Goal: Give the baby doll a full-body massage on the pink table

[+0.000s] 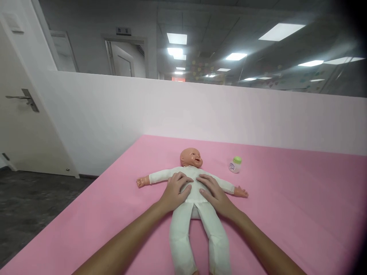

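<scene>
A baby doll (196,193) with a white cloth body lies on its back on the pink table top (120,206). Its bald plastic head is turned to the right, and its arms stretch out to both sides. On the left side of the doll's torso rests my left hand (176,191), fingers spread and curved over the cloth. My right hand (216,194) lies the same way on the right side of the torso. Both hands touch the doll without gripping it. The doll's feet are mostly out of view at the bottom edge.
A small clear jar (235,167) with a green lid stands right of the doll's head. Behind the table rises a low white partition (200,110). At the left are a door (31,126) with a metal handle and the dark floor (34,202).
</scene>
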The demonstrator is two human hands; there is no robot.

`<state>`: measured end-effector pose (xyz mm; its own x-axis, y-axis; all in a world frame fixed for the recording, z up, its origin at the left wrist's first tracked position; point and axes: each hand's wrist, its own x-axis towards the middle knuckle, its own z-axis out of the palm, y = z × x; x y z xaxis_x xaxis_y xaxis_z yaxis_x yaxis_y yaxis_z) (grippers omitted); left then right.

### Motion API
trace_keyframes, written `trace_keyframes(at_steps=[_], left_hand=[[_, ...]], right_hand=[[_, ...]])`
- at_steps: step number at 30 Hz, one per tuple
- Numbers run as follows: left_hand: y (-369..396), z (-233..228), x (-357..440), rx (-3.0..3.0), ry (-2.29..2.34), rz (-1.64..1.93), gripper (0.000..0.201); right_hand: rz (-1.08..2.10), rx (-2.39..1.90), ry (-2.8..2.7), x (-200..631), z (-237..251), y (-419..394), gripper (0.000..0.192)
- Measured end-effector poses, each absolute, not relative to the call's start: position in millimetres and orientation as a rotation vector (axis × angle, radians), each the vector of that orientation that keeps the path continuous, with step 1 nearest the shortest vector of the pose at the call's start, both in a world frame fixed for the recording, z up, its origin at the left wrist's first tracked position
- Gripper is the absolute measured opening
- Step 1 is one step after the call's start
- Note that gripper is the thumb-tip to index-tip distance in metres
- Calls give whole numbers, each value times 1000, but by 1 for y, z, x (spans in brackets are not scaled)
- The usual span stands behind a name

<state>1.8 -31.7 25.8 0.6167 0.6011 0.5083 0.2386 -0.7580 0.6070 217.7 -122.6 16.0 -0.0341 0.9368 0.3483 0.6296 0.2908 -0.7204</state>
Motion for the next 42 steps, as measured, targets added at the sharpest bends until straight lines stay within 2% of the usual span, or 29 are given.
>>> trace_keyframes(at_steps=[42], left_hand=[[-32, 28, 4, 2370, 669, 974, 25]], right_hand=[[485, -1410, -1741, 221, 14, -123, 46]])
